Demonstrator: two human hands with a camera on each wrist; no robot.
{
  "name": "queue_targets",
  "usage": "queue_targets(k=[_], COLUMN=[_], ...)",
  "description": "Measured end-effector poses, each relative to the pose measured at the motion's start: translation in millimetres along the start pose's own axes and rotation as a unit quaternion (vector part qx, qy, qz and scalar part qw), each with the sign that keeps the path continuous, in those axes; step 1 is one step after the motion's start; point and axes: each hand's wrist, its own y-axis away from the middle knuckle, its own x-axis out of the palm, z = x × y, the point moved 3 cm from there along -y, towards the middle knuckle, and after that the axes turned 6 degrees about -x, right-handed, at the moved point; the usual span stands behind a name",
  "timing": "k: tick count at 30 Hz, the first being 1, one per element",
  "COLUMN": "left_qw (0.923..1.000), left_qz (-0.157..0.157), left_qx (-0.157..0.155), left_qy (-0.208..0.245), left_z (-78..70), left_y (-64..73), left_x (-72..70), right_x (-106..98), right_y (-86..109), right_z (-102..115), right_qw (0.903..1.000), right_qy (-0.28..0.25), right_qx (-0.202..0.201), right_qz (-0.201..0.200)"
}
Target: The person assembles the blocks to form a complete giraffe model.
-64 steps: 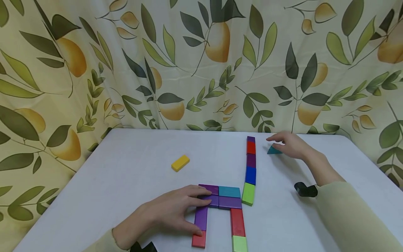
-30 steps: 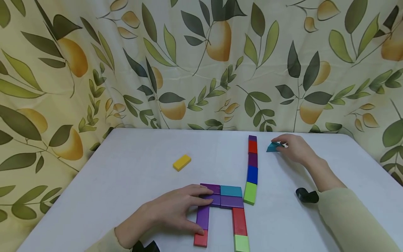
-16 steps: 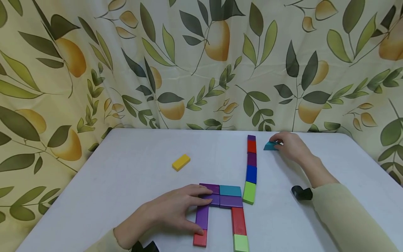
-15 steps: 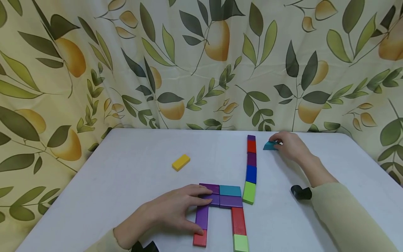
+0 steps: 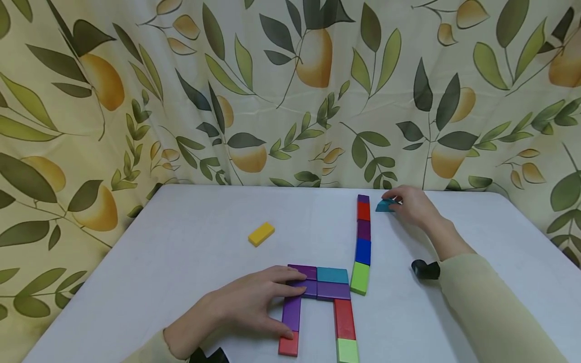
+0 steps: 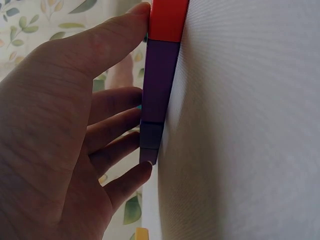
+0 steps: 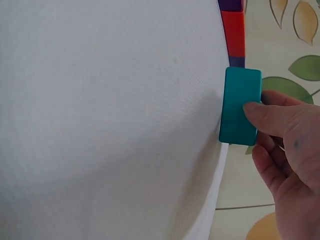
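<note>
In the head view, my right hand [image 5: 415, 206] pinches a teal wedge-shaped block [image 5: 385, 205] between thumb and fingers, just right of the far end of a line of blocks. The right wrist view shows the thumb on a flat rectangular face of this teal block [image 7: 237, 90]. My left hand [image 5: 247, 298] rests spread along the left side of a block figure, fingertips on its purple blocks and thumb at the lower red block [image 5: 288, 346]. From the left wrist, its fingers touch the edge of a purple block [image 6: 160, 80].
The line runs away from me: lime [image 5: 360, 278], blue [image 5: 363, 251], purple, red [image 5: 363, 211] and purple blocks. A teal rectangular block [image 5: 333, 275] and a red leg block [image 5: 345, 319] belong to the figure. A yellow block [image 5: 261, 234] lies alone on the white table [image 5: 204, 227].
My right hand has gone from reaching over the teal wedge-shaped block to pinching it, then carried it left and slightly farther back, nearer the line's far end. The left hand stays put.
</note>
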Motion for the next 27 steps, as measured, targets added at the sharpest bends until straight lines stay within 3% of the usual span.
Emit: queue_targets(k=[27], left_qw=[1.0], left_qz=[0.006], left_qx=[-0.003], left_qy=[0.001], left_z=[1.2], left_y=[-0.3], left_x=[0.1], right_x=[3.1], right_y=[-10.3], right_z=[-8.3], right_qw=[0.9959], right_qy=[-0.083], right_qx=[0.028], right_qz=[0.022])
